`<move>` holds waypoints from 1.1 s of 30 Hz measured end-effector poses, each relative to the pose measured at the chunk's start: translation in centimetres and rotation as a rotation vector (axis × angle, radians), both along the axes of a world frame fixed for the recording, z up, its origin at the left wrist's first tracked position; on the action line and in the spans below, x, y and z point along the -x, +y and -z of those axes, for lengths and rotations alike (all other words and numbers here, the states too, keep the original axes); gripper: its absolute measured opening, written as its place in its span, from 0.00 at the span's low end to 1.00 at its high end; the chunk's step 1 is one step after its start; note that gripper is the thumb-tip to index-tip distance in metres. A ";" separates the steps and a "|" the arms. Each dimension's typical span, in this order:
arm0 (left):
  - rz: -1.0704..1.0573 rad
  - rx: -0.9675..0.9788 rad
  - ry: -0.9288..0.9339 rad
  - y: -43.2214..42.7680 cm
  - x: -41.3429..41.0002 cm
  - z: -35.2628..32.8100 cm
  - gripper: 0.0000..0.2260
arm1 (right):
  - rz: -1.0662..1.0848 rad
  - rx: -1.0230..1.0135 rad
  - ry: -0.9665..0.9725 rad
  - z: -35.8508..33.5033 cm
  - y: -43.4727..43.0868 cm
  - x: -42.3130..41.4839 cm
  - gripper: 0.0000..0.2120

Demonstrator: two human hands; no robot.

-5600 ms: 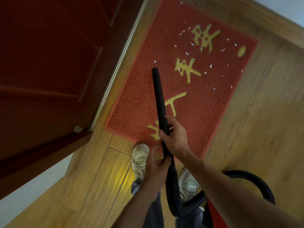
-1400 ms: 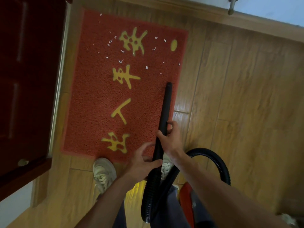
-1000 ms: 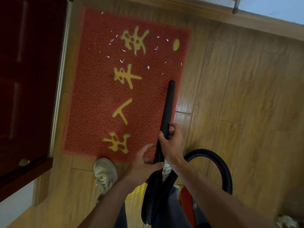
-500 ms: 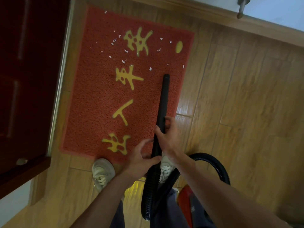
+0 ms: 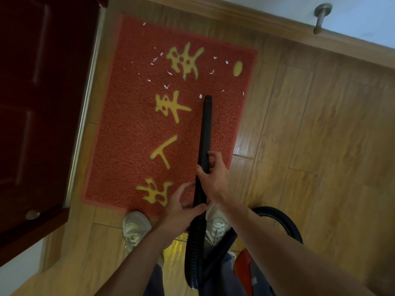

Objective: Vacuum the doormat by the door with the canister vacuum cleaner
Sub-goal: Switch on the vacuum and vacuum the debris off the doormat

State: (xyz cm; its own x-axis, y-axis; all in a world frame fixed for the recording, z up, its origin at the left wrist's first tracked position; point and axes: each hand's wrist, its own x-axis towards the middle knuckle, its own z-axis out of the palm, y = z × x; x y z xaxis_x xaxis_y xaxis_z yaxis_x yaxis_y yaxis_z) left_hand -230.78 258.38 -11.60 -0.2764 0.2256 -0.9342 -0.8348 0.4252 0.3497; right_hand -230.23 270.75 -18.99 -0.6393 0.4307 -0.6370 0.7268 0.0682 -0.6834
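Observation:
A red doormat (image 5: 132, 133) with yellow characters lies on the wooden floor beside the dark red door (image 5: 38, 103). Several white paper scraps (image 5: 166, 86) dot its far half. A black vacuum wand (image 5: 205, 129) points away from me, its tip resting on the mat's right part next to a scrap. My right hand (image 5: 213, 178) grips the wand's middle. My left hand (image 5: 181, 208) holds it lower, where the ribbed hose (image 5: 194, 253) begins. A corner of the red canister (image 5: 243, 272) shows under my right forearm.
My two pale shoes (image 5: 134, 229) stand at the mat's near edge. The hose loops over the floor at right (image 5: 286, 221). A wooden skirting board (image 5: 256, 20) and a metal door stop (image 5: 320, 16) line the far wall. The door's lower edge (image 5: 32, 233) juts out at left.
Since 5.6 s ago the wand has shifted from the mat's left-middle to its right side. In the last second its tip has slid forward and slightly left, up to the scraps.

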 end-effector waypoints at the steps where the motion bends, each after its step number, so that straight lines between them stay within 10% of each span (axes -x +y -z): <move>1: -0.012 0.005 -0.004 -0.1 0.0 0.0 0.23 | -0.021 0.004 -0.017 0.0 -0.1 0.2 0.19; 33: 0.074 0.011 0.050 3.9 0.7 -0.3 0.23 | 0.058 -0.067 0.030 0.8 3.3 0.0 0.16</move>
State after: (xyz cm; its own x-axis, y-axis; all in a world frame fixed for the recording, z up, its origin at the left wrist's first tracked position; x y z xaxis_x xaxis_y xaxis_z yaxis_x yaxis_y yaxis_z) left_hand -231.49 262.23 -11.25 -0.3053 0.2370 -0.9223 -0.7829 0.4889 0.3848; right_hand -230.22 274.04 -19.78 -0.6305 0.5087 -0.5862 0.7099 0.0725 -0.7006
